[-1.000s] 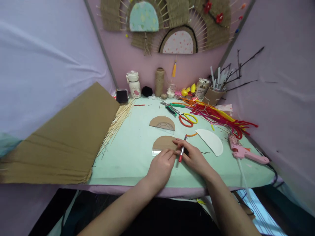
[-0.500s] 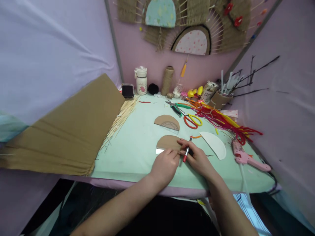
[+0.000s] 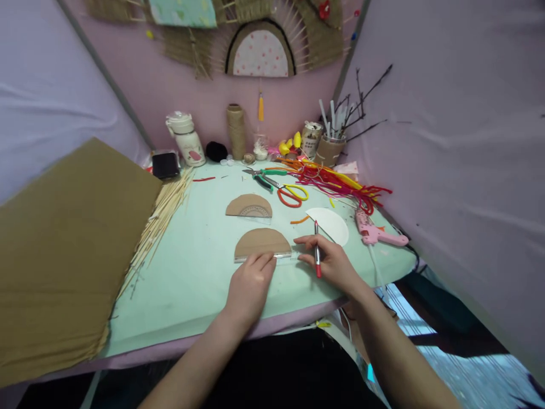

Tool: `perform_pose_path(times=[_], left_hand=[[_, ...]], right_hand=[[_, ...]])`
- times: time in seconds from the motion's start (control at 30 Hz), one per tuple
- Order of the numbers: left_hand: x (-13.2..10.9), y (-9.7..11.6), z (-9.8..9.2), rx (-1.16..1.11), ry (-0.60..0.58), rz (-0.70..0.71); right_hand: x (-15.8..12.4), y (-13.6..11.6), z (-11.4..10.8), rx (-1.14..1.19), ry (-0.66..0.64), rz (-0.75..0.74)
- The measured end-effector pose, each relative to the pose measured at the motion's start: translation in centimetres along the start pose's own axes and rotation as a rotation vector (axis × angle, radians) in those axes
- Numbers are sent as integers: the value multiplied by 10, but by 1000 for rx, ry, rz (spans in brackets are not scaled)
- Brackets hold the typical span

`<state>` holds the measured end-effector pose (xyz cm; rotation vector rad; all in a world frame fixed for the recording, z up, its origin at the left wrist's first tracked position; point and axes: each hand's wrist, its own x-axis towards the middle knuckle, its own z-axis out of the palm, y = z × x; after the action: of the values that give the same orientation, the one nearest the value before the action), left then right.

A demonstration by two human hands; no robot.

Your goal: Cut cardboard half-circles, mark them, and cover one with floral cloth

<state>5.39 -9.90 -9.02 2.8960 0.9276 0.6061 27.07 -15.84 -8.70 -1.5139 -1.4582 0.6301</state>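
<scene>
My left hand (image 3: 251, 287) is closed, its fingertips pressing a clear ruler (image 3: 283, 255) along the straight lower edge of a brown cardboard half-circle (image 3: 261, 243). My right hand (image 3: 330, 261) is just off the ruler's right end, thumb and forefinger apart, with a red-ended pen (image 3: 317, 253) tucked upright among its fingers. Behind the half-circle lies a second cardboard half-circle (image 3: 247, 203) with a clear protractor (image 3: 255, 213) over its straight edge. A white half-disc (image 3: 334, 224) rests beyond my right hand, close to a short orange strip (image 3: 300, 220).
Scissors (image 3: 290, 193) and green-handled pliers (image 3: 264, 179) lie farther back, beside red and yellow pipe cleaners (image 3: 340, 184). At right sits a pink glue gun (image 3: 377, 232). Thin sticks (image 3: 157, 221) and a large cardboard sheet (image 3: 63, 250) occupy the left. A bottle (image 3: 187, 139) and twine (image 3: 236, 130) stand behind.
My right hand has moved away from the left hand and the half-circle, its fingers spreading, pen still held. The left hand stays on the ruler. The view has swung right.
</scene>
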Motion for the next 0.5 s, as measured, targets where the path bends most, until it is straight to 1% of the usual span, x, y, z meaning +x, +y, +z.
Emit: perform_pose_path(times=[0.1, 0.2, 0.3, 0.37, 0.5], left_hand=[[1, 1, 0, -5, 5, -4], [1, 1, 0, -11, 0, 2], [2, 0, 0, -2, 1, 17], [2, 0, 0, 5, 8, 23], [2, 0, 0, 4, 11, 17]], right_hand=[[-5, 4, -3, -84, -20, -61], [-6, 6, 0, -118, -62, -120], [-6, 7, 4, -144, -109, -144], [-6, 8, 6, -161, -110, -138], [-7, 10, 7, -173, -52, -111]])
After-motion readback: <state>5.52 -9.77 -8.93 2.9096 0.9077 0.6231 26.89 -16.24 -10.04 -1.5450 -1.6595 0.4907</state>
